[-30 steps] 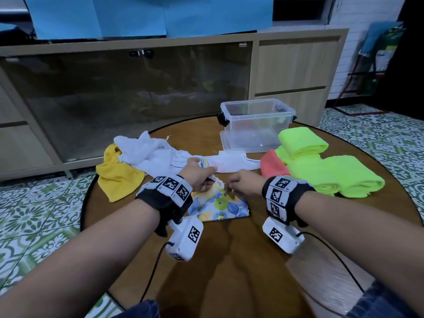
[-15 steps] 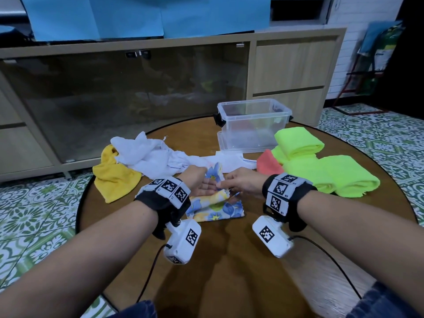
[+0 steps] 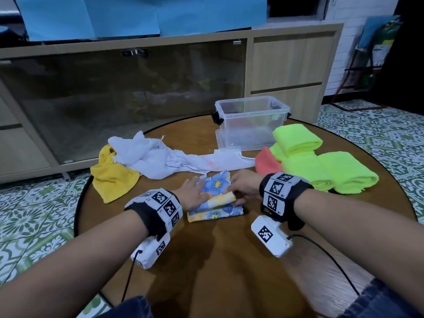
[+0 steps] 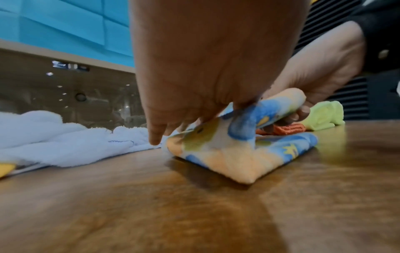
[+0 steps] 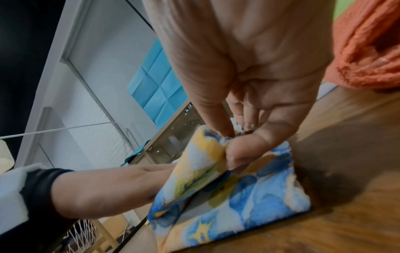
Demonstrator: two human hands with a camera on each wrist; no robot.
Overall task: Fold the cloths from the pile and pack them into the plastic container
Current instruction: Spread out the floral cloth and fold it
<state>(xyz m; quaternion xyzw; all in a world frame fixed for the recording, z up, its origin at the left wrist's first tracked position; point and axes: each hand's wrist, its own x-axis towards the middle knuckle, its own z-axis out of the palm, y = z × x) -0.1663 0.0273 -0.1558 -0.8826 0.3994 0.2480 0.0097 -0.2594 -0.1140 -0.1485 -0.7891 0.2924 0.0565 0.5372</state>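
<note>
Floral cloth (image 3: 214, 198) lay on the table (image 3: 229, 260) between both hands, long axis left-right. Right hand (image 3: 244, 185) pinched the raised top flap; left hand (image 3: 191, 193) pressed flat-fingered on its left edge. Container (image 3: 251, 122) sat beyond, nearer the right.

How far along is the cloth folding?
Done: neon green folded cloths lie beside the clear plastic container, none visibly packed. In hand: the left hand presses and the right hand pinches the flowered blue-and-yellow cloth, mid-fold. Left: the crumpled white cloths and yellow cloth.
</note>
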